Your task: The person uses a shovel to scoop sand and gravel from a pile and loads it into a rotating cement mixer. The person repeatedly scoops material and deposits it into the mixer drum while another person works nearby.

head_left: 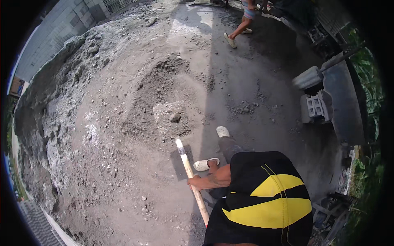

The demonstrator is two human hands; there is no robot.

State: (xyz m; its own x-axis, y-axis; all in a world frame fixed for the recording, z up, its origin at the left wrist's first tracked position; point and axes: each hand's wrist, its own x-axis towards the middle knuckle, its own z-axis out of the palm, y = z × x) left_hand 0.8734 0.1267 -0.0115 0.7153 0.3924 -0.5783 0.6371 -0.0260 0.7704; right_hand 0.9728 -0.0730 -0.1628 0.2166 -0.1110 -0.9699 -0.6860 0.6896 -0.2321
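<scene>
a: what's in the hands?
b: a shovel (187, 165). the right hand (194, 182) has its fingers curled round the pale wooden shaft – a firm wrap, partway along.
a: and the left hand?
b: out of sight, so i can't tell how it's set.
a: where's the shovel?
b: left of the body, slanting up and away. the shaft's lower end, with a bit of red, is next to the garment (266, 215). the blade (161, 116) looks coated in grey soil, with a stone (175, 117) on it.
a: any writing or labels?
b: the garment is black with big yellow shapes and thin yellow lines; any lettering on it i can't make out.
a: what's around?
b: loose soil (156, 84) just beyond the blade, and a dark square patch (179, 170) on the ground by the shaft. the wearer's pale clogs (206, 164) are to the right of the shaft, one farther forward.
a: anyone else?
b: a co-worker (240, 28) at the top, well apart – bare leg, striped shorts, pale clogs too. at the right, a hollow block (315, 106) sits beside a grey panel (345, 108); a block wall (53, 49) stands at upper left.
</scene>
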